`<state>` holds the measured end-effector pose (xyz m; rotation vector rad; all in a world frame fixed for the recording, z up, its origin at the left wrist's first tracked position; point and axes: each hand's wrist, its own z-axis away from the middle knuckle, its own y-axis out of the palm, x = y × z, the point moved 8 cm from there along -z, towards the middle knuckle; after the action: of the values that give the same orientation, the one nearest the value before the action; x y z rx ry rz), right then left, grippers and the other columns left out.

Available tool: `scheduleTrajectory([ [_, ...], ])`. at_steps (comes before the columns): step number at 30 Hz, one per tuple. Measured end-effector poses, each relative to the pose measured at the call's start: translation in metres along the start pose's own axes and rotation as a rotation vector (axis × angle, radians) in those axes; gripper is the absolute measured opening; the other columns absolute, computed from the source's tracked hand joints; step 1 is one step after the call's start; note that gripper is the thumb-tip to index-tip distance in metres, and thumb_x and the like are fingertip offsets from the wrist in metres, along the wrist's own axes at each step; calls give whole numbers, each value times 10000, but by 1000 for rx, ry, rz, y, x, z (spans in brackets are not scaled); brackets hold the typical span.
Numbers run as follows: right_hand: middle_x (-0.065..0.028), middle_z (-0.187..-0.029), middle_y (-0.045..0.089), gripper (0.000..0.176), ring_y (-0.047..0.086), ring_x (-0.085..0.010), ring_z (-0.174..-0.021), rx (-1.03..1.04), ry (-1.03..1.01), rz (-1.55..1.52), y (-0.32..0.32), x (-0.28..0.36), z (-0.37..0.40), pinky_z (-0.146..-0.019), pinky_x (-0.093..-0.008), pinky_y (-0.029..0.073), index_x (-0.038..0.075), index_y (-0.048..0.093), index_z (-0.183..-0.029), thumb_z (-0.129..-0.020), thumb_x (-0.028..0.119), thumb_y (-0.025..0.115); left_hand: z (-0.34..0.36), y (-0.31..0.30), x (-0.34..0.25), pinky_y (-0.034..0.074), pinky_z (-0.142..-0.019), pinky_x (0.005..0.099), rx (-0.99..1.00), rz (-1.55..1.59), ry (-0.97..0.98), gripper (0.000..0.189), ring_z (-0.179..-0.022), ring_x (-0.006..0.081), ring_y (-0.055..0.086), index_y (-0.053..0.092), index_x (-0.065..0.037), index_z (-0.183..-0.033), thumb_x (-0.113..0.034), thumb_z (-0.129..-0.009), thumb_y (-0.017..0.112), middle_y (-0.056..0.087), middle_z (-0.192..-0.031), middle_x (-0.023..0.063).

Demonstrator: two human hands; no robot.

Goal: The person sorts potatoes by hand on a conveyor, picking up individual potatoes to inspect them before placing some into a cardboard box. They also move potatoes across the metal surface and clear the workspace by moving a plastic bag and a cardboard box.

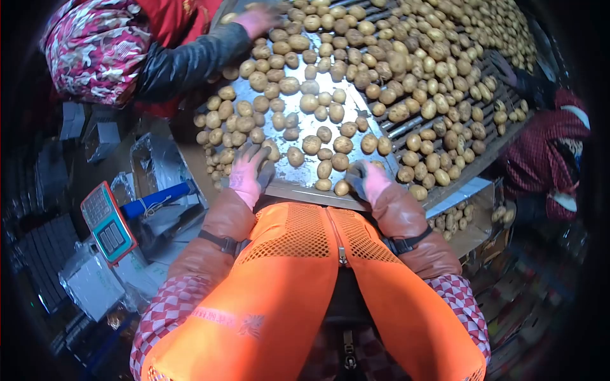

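Observation:
Potatoes (311,145) lie scattered over a shiny metal sorting table (289,174). My left hand (250,173), in a pink and grey glove, rests at the table's near left edge with its fingers spread, beside several potatoes. At the near right part of the metal sheet is my right hand (370,180), gloved the same way. Its fingers point inward, next to a potato (342,187) near the front lip. The fingers are partly spread, and nothing shows in their grasp.
One co-worker's hand (257,22) reaches over the potatoes at upper left; another person's sleeve (537,89) is at right. Rollers (406,130) carry more potatoes. A scale display (109,222) stands at left, and a box of potatoes (473,232) sits below right.

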<state>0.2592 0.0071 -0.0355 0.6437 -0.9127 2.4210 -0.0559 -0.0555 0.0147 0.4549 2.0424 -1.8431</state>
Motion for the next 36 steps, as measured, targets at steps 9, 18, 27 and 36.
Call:
scheduleTrajectory([
  [9,-91,-1162,653,341,609,-147,-980,393,-252,-497,49,107,-42,-799,-277,530,6,578,-1280,-961,109,640,-4,-17,55,485,-947,435,10,60,-326,344,-1128,347,599,680,-109,-1125,-230,-810,743,635,-1231,139],
  [18,-78,-1023,686,295,642,-130,-884,-41,-178,-564,-21,72,-53,-759,-260,531,-11,612,-1241,-981,128,610,-71,-32,28,496,-918,451,161,-126,-126,328,-1045,364,635,637,-106,-1211,-125,-895,551,675,-1155,155],
  [27,-97,-1177,645,541,650,-228,-1004,420,-47,-1055,24,95,-33,-808,-355,556,62,521,-1370,-956,389,638,-105,-23,12,512,-896,431,327,69,-388,407,-1041,347,670,591,-120,-1306,-334,-960,570,698,-1134,167],
  [36,-5,-817,599,324,564,-109,-696,401,98,-1486,18,104,-58,-582,-220,467,22,608,-1162,-972,283,627,-145,43,-64,306,-1097,602,367,-106,39,556,-1389,332,388,545,-207,-1367,-241,-827,670,413,-1496,118],
])
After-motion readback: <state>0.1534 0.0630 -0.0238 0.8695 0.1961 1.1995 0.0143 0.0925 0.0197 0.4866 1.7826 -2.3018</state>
